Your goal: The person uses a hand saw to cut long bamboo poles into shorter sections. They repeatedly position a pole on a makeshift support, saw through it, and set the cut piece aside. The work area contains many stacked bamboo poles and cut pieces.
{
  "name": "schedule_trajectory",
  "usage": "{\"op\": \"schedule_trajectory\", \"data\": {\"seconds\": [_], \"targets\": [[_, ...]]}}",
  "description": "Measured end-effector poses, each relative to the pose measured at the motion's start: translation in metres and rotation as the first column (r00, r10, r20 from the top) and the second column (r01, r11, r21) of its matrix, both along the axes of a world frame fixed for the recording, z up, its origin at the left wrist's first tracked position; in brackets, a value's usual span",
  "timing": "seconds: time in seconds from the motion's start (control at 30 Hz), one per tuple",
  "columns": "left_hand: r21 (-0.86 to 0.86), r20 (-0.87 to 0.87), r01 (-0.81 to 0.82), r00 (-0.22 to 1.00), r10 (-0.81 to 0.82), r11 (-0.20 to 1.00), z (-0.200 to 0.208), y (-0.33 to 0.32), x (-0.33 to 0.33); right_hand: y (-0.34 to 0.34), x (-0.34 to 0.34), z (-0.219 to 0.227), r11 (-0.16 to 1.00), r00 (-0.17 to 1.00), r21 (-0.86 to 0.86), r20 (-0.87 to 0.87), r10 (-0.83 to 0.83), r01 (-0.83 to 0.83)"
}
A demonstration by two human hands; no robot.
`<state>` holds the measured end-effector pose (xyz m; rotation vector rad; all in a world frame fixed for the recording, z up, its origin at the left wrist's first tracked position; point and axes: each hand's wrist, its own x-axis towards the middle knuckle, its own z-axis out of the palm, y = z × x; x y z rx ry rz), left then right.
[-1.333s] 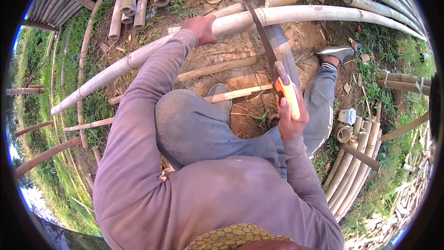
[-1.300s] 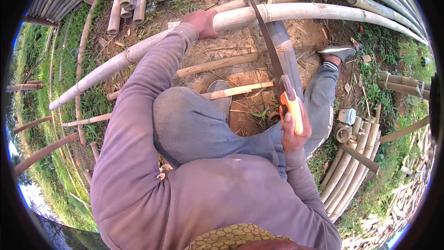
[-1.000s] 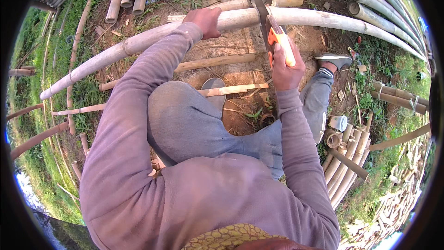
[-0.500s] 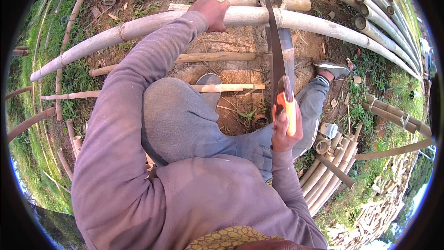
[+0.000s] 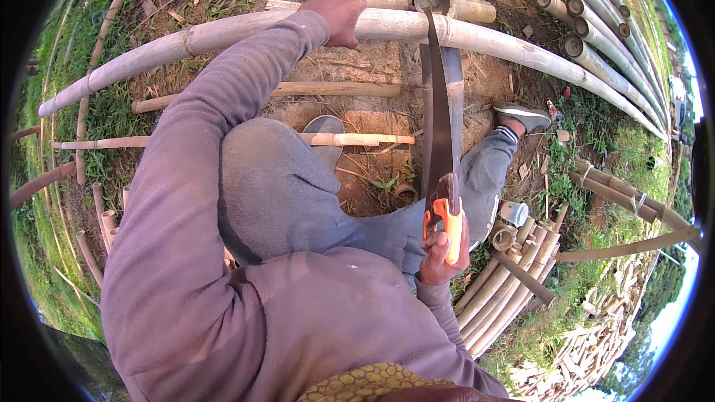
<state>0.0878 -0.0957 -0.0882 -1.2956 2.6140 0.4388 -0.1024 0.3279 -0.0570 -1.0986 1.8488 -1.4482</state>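
Observation:
A long pale bamboo pole [image 5: 521, 50] lies crosswise ahead of me, resting over a darker, thicker bamboo length [image 5: 452, 115] that runs away from me. My left hand [image 5: 337, 19] is wrapped over the pole, left of that crossing. In my right hand [image 5: 447, 251], fingers closed round the orange handle, is a handsaw [image 5: 441, 115]. Its dark blade points away from me, with the tip end against the pole near a node. Whether a cut shows in the pole, I cannot tell.
Another bamboo piece [image 5: 473, 10] lies just behind the pole. Thinner strips [image 5: 357, 139] stretch across the ground near my legs. Bamboo poles [image 5: 596, 50] are stacked at the far right, with a shorter bundle [image 5: 514, 283] and a white container [image 5: 514, 213] by my right leg.
My right hand has drawn the saw back toward my body, so less blade reaches past the pole. The left hand keeps its grip on the pole.

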Motion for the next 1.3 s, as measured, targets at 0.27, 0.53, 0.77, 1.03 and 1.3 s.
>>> {"op": "schedule_trajectory", "data": {"seconds": [0.27,0.53,0.77,1.03,1.3], "targets": [[-0.005,0.0,-0.003,1.0,0.003,1.0,0.012,0.0,-0.002,-0.228,-0.017,-0.019,0.987,0.996,-0.157,0.082,0.036,-0.023],[0.01,-0.026,-0.002,1.0,0.003,1.0,0.002,-0.001,0.0,0.009,0.005,-0.011,1.0,0.998,-0.004,0.06,0.016,-0.016],[-0.012,0.004,-0.011,1.0,0.011,1.0,0.001,0.002,-0.01,-0.237,-0.026,-0.012,0.988,0.996,-0.136,0.041,0.082,-0.076],[-0.019,-0.015,0.014,1.0,-0.015,1.0,-0.002,-0.003,0.003,-0.005,-0.004,-0.022,1.0,1.0,-0.018,-0.012,0.016,-0.016],[-0.017,-0.006,0.016,1.0,-0.016,1.0,0.002,-0.001,-0.011,-0.226,-0.021,-0.013,0.991,0.996,-0.129,0.083,0.04,-0.029]]}}
